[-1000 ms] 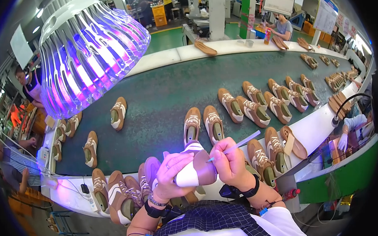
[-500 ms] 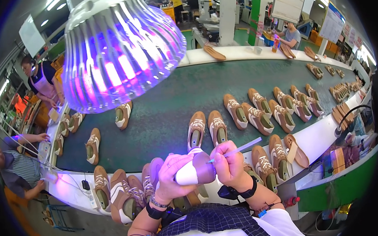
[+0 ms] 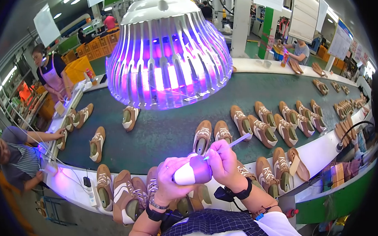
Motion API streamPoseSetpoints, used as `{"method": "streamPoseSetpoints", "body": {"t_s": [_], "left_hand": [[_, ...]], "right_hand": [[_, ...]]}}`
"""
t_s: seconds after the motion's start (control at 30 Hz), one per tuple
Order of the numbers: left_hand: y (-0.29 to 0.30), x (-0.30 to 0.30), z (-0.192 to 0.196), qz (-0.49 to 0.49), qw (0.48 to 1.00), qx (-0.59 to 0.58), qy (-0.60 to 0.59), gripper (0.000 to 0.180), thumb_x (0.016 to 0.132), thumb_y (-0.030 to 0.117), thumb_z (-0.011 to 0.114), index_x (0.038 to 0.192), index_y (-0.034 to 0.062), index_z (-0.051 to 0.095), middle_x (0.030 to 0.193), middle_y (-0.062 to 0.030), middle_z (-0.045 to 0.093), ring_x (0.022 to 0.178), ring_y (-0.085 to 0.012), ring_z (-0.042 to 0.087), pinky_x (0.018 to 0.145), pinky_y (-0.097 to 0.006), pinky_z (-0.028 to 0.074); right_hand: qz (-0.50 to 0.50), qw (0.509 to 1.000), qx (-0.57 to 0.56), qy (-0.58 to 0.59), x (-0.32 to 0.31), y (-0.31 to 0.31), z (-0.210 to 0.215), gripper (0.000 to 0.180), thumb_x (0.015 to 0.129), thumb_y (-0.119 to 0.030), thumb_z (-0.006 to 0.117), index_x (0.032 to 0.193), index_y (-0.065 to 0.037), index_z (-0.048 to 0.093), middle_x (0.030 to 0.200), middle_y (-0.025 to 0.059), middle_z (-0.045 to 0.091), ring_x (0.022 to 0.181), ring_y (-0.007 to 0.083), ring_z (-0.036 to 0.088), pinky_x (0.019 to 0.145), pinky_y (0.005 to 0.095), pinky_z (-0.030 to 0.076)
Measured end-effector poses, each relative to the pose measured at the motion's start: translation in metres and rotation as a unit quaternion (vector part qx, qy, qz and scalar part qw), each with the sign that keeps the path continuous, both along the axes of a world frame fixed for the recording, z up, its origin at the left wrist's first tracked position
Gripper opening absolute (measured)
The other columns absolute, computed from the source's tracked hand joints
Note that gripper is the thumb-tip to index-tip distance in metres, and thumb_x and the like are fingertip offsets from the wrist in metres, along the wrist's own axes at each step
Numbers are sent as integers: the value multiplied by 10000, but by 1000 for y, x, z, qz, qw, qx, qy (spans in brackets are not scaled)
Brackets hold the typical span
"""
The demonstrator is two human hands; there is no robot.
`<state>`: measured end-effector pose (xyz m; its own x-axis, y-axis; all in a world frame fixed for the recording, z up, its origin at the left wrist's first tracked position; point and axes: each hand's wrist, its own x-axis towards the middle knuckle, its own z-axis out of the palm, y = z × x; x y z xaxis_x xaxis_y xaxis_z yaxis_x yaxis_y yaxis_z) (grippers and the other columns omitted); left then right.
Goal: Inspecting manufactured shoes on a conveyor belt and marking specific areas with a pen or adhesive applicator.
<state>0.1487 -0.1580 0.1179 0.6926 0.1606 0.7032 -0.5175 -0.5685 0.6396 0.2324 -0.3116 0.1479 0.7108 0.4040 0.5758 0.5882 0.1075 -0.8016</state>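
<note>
My left hand (image 3: 171, 178) is closed around a sneaker (image 3: 201, 170) with a white panel and a brown end, its end tilted up toward me. Between the pinched fingers of my right hand (image 3: 224, 163) is a thin translucent stick (image 3: 239, 140), its pale bluish tip at the sneaker's brown end. Much of the sneaker is hidden by my left hand. Just beyond my hands, a brown sneaker with white laces (image 3: 203, 136) stands on the belt beside another (image 3: 222, 130). More sneakers (image 3: 126, 196) line the white ledge close to my left forearm.
A large ribbed lamp (image 3: 170, 72) glowing violet hangs above the green conveyor belt (image 3: 164, 138). Sneakers in rows (image 3: 284, 126) stand to the right. A loose sole (image 3: 300, 163) lies on the ledge. At the left, a co-worker's hand (image 3: 60, 134) reaches to the belt's edge.
The view has shifted, so the lamp appears farther right. The stick's tip has moved slightly over the sneaker's brown end. The left co-worker's hand has reached toward a sneaker.
</note>
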Motion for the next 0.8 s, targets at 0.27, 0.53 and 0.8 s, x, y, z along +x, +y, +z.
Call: {"method": "streamPoseSetpoints", "body": {"t_s": [0.27, 0.53, 0.8], "left_hand": [[-5, 2, -3, 24, 1000, 13, 4, 607, 465, 232, 864, 997, 63, 624, 935, -75, 647, 828, -241, 602, 749, -351, 477], [-14, 5, 2, 13, 1000, -17, 20, 603, 439, 238, 870, 966, 63, 634, 917, -70, 653, 813, -234, 613, 729, -344, 482], [-24, 9, 3, 6, 998, -43, 37, 614, 404, 203, 870, 954, 62, 637, 898, -66, 655, 799, -229, 614, 725, -339, 490]], "right_hand": [[21, 1000, 14, -6, 4, -6, -7, 49, 868, -56, 514, 866, -8, 501, 668, 38, 519, 572, 85, 492, 514, 243, 405], [-2, 999, 10, -40, 5, -18, -11, 42, 836, -47, 530, 828, -6, 523, 714, 85, 541, 582, 146, 533, 532, 267, 430], [-5, 991, 15, -136, 11, -26, -14, 74, 885, -66, 439, 873, 5, 457, 719, 72, 546, 521, 61, 471, 483, 210, 394]]}}
